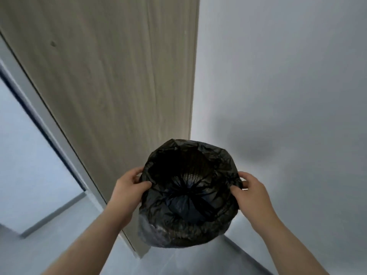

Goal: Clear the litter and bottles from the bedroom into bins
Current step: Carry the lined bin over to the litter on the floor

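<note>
A round bin lined with a black plastic bag point(188, 197) is held up in front of me, its mouth facing me. The bag's edge is folded over the rim, and the mesh wall of the bin shows through inside. My left hand point(129, 187) grips the left side of the rim, thumb inside over the liner. On the opposite side, my right hand point(250, 189) pinches the bag over the rim. Whether there is litter inside I cannot tell; the inside is dark.
A light wooden door point(111, 86) stands open right behind the bin, its lower corner close to it. A white wall point(288, 76) fills the right. A doorway point(25, 155) opens on the left over a pale grey floor point(178, 262).
</note>
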Tool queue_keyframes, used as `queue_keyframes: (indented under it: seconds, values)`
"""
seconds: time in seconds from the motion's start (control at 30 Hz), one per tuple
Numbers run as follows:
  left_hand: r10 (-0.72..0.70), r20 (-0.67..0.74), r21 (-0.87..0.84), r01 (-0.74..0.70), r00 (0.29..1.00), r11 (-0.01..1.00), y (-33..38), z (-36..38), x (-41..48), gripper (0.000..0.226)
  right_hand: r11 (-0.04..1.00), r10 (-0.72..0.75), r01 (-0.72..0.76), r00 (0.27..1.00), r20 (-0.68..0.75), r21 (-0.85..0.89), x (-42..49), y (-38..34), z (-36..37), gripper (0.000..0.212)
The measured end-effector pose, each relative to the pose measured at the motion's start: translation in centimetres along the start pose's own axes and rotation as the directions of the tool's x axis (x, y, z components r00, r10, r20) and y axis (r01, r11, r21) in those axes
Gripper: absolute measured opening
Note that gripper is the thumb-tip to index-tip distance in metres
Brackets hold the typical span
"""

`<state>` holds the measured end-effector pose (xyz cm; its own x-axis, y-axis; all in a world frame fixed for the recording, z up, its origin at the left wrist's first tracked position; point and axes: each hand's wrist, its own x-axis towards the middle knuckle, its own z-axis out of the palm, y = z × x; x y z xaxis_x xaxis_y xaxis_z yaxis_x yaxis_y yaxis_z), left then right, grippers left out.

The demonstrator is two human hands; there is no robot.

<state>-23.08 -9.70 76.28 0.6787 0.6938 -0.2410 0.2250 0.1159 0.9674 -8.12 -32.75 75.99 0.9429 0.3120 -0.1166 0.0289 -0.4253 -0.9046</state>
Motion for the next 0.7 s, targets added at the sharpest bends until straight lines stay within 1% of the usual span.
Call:
queue_keyframes:
  seconds: [0.1,0.2,0.33,0.5,0.6,0.7]
  values:
    - [0.023,-0.119,-0.047,-0.029,0.993,0.998,1.8,-3.7,-4.3,0.038,0.996,-0.084,0.083,0.992,0.091,0.014,-2.5,-3.8,1.1,0.031]
    - [0.033,-0.26,-0.061,-0.05,0.965,0.997,2.5,-8.1,-8.8,0.037,0.991,-0.135,0.133,0.971,0.199,0.023,-5.4,-6.7,3.7,0.03]
    - [0.047,-0.404,-0.065,-0.08,0.913,0.995,1.8,-14.7,-15.5,0.036,0.977,-0.213,0.205,0.913,0.347,0.059,-9.8,-9.7,8.8,0.03]
    - [0.029,-0.59,-0.1,-0.109,0.807,0.989,-0.6,-23.9,-24.1,0.038,0.949,-0.294,0.309,0.791,0.536,0.066,-17.1,-13.0,16.9,0.03]
    - [0.009,-0.697,-0.137,-0.145,0.717,0.98,-2.4,-29.6,-29.2,0.039,0.93,-0.331,0.356,0.7,0.633,0.093,-22.4,-14.9,22.1,0.03]
    - [-0.026,-0.768,-0.163,-0.156,0.639,0.974,-4.6,-34.8,-34.2,0.042,0.909,-0.357,0.4,0.598,0.718,0.119,-28.0,-16.5,26.7,0.029]
